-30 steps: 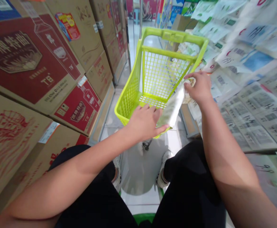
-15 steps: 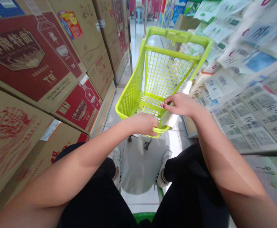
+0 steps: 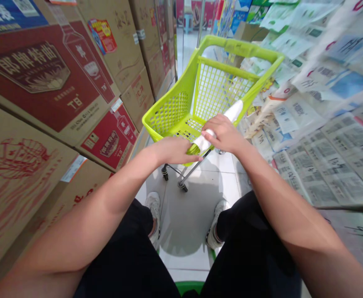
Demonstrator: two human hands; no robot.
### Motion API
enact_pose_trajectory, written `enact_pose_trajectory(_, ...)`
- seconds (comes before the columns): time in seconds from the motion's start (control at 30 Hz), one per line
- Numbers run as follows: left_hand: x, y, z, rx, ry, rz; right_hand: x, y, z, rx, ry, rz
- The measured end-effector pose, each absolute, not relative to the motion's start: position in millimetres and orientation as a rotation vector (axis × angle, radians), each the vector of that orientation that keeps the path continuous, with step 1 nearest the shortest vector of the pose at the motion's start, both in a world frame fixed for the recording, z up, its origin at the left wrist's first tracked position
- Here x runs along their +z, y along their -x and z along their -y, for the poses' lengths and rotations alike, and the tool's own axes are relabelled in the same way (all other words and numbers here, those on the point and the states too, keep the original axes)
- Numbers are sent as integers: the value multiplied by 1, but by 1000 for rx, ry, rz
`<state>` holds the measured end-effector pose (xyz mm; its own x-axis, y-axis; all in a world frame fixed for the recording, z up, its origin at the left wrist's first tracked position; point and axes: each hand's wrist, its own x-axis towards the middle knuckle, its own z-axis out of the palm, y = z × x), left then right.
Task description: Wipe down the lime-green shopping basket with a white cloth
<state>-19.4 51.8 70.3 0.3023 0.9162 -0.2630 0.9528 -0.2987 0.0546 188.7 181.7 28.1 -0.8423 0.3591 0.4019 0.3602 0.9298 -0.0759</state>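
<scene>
Head view: two hands are working at a lime-green plastic lattice shopping cart [image 3: 173, 109].
The right hand's [image 3: 222, 131] grip is closing on a soft white sheet [image 3: 234, 111] lying along the cart's right rim [image 3: 262, 85]; the left hand [image 3: 175, 150] is resting over the near end, fingertips hidden, its grip impossible to tell. The cart is showing its slotted floor [image 3: 184, 127], partly covered. Brown-and-red cardboard cartons [image 3: 38, 89] are standing leftward, cut off, contents hidden.

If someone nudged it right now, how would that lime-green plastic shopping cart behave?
The lime-green plastic shopping cart would probably roll easily, since its small black wheels rest on glossy pale tiles. It looks light for its size, its walls being full of holes.
</scene>
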Motion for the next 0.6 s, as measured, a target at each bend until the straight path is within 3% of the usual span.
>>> enact_pose_trajectory(0.17,54,23,-58,-231,-2420,-1868,16,-161,-158,-51,401,2726)
enact_pose_trajectory(0.4,50,21,-57,-192,-2458,-1838,11,-196,-224,-133,712,2474)
enact_pose_trajectory(0.6,24,8,-64,51,-2592,-1930,8,-169,-163,116,618,2516)
